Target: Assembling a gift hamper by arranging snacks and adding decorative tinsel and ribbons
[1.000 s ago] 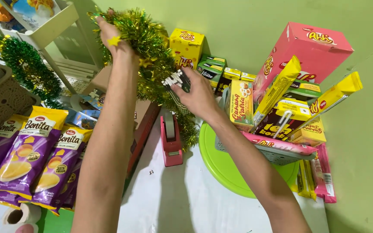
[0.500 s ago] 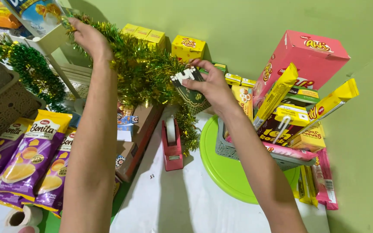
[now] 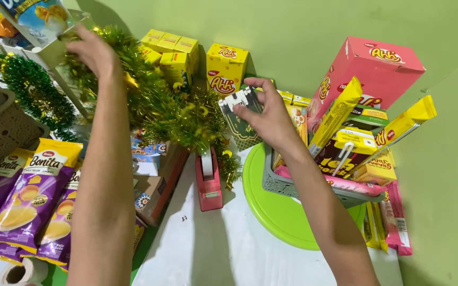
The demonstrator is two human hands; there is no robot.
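Observation:
My left hand [image 3: 95, 52] is raised at the upper left, gripping one end of a green and gold tinsel garland [image 3: 170, 108]. The garland sags to the right, down toward a red tape dispenser [image 3: 208, 179]. My right hand [image 3: 269, 114] pinches a small white clip-like piece [image 3: 238, 99] at the top edge of a dark green patterned card [image 3: 241, 124], close to the garland's other end. Both forearms reach up from the bottom of the view.
A grey basket [image 3: 287, 185] packed with snack boxes and bars stands on a lime green round tray [image 3: 282, 212]. A pink box [image 3: 369, 74] and yellow boxes [image 3: 226, 69] line the green wall. Purple snack bags [image 3: 25, 196] lie at left, darker green tinsel [image 3: 33, 90] behind them.
My left hand has pulled the garland end up and to the left, stretching it out. The right hand stayed near the card. More yellow boxes show behind the garland.

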